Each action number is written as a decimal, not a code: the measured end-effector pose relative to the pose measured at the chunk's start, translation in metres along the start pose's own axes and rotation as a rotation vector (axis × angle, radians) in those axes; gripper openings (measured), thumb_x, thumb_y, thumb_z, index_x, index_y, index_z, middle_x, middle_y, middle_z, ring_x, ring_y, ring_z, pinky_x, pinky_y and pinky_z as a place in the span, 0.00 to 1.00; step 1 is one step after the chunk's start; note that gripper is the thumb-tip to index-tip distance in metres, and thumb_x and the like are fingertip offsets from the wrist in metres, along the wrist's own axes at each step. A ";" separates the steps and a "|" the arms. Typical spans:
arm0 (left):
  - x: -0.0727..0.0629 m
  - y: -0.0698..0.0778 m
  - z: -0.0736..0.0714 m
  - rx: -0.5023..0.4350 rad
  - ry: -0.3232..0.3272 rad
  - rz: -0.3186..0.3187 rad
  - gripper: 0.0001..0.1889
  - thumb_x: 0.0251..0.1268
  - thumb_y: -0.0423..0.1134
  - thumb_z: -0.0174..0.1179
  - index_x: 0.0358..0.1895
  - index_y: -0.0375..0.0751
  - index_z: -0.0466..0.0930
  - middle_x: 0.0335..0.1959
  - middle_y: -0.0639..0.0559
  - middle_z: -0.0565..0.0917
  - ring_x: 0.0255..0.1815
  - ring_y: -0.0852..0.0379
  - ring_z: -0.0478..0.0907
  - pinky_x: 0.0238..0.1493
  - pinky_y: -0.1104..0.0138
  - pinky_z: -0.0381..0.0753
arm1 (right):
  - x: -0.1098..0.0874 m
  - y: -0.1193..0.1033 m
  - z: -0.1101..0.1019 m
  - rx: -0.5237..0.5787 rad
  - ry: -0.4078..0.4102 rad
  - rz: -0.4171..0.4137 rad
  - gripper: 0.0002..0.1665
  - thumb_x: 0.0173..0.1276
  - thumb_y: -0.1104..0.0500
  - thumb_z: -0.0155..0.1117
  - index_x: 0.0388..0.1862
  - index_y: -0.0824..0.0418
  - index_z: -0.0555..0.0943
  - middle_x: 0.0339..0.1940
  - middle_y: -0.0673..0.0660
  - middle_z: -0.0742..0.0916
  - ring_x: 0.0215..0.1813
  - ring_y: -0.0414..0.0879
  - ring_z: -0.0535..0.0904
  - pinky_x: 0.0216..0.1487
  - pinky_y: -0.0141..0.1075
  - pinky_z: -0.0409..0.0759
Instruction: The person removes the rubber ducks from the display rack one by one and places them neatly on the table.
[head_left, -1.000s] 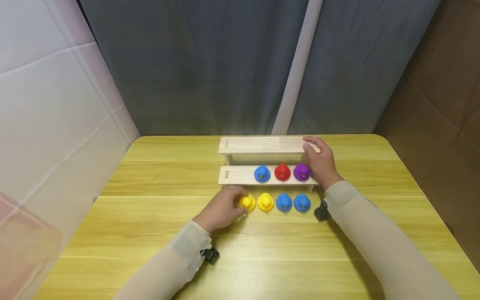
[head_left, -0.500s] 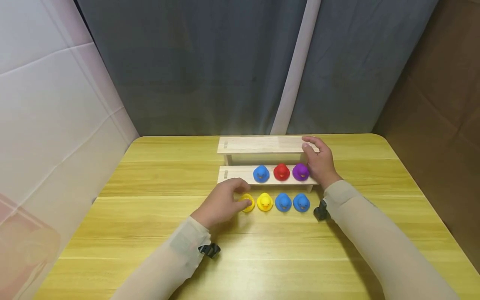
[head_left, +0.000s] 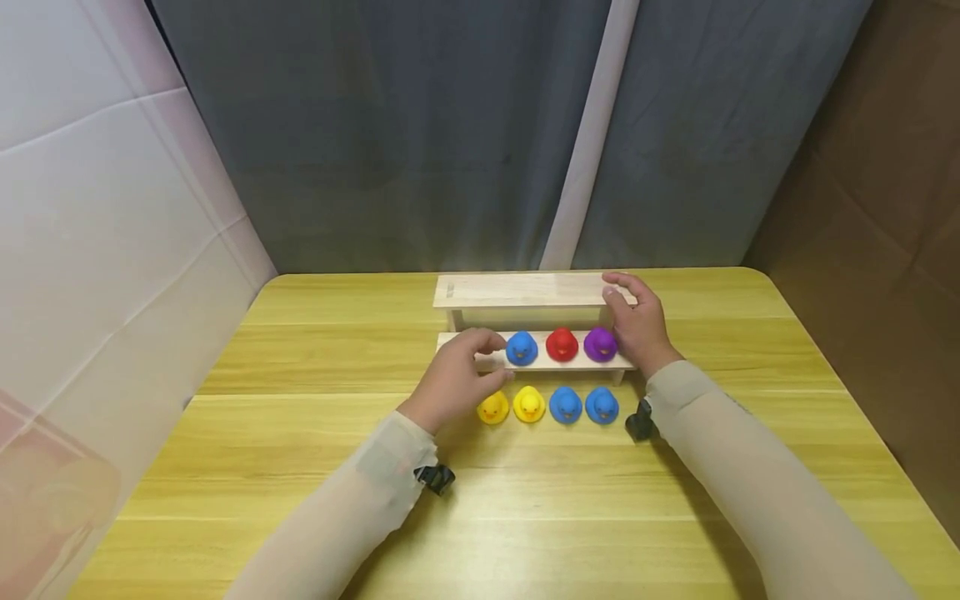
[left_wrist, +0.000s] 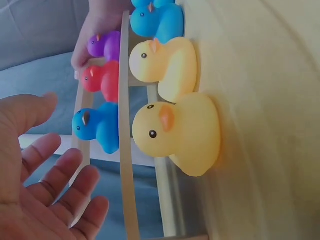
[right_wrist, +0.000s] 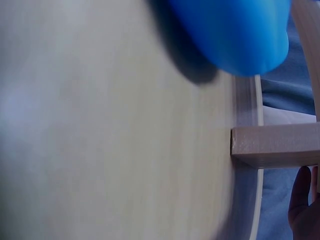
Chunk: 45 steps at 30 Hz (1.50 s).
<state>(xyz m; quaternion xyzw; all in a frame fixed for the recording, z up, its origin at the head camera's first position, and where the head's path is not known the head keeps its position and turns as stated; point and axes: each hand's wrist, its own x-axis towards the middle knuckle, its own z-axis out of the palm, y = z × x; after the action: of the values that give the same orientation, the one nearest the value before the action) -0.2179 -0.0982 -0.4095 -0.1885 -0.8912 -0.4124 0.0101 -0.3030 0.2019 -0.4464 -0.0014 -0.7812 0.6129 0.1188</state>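
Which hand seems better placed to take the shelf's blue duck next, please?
Probably the left hand: it is beside the blue duck; the right hand is beyond the red duck and purple duck.

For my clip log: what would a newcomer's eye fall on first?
Bright colours stand out: a blue duck, red duck and purple duck on the lower wooden shelf, with two yellow ducks and two blue ducks in front on the table. The left hand is near the shelf's blue duck, the right hand at the right end of the upper shelf.
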 end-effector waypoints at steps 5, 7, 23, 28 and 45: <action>0.012 0.003 0.000 0.040 -0.004 0.020 0.19 0.66 0.41 0.72 0.58 0.42 0.84 0.60 0.48 0.84 0.64 0.47 0.79 0.71 0.51 0.76 | -0.009 -0.018 -0.001 -0.002 -0.010 0.018 0.24 0.81 0.52 0.58 0.70 0.57 0.80 0.73 0.58 0.79 0.30 0.39 0.69 0.42 0.31 0.72; 0.016 0.004 0.000 0.054 -0.015 0.024 0.19 0.67 0.41 0.72 0.58 0.42 0.84 0.61 0.48 0.84 0.65 0.46 0.79 0.72 0.51 0.75 | -0.008 -0.017 -0.001 0.000 -0.007 0.016 0.24 0.81 0.52 0.58 0.70 0.57 0.80 0.73 0.58 0.79 0.31 0.38 0.70 0.41 0.29 0.72; 0.032 0.003 0.006 0.113 -0.084 -0.034 0.20 0.66 0.40 0.74 0.59 0.45 0.83 0.59 0.48 0.82 0.52 0.48 0.78 0.64 0.55 0.80 | -0.002 -0.003 0.001 0.003 -0.005 0.010 0.23 0.82 0.52 0.57 0.71 0.56 0.80 0.62 0.56 0.80 0.19 0.34 0.68 0.25 0.26 0.70; 0.033 0.003 0.006 0.100 -0.095 -0.039 0.20 0.66 0.39 0.74 0.60 0.44 0.83 0.56 0.49 0.82 0.49 0.49 0.77 0.60 0.56 0.81 | -0.004 -0.006 0.001 -0.011 -0.005 0.019 0.23 0.82 0.51 0.57 0.70 0.55 0.80 0.66 0.56 0.80 0.21 0.35 0.67 0.27 0.27 0.70; 0.034 0.004 0.006 0.088 -0.118 -0.055 0.18 0.68 0.39 0.73 0.58 0.44 0.83 0.53 0.49 0.82 0.48 0.49 0.78 0.59 0.57 0.82 | -0.003 -0.001 0.001 0.016 0.022 -0.060 0.21 0.80 0.52 0.60 0.68 0.56 0.82 0.63 0.56 0.82 0.27 0.36 0.68 0.37 0.28 0.71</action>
<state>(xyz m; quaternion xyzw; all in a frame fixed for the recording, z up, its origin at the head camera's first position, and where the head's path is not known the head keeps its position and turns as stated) -0.2469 -0.0804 -0.4053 -0.1873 -0.9125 -0.3610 -0.0452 -0.3001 0.2002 -0.4463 0.0162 -0.7745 0.6154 0.1456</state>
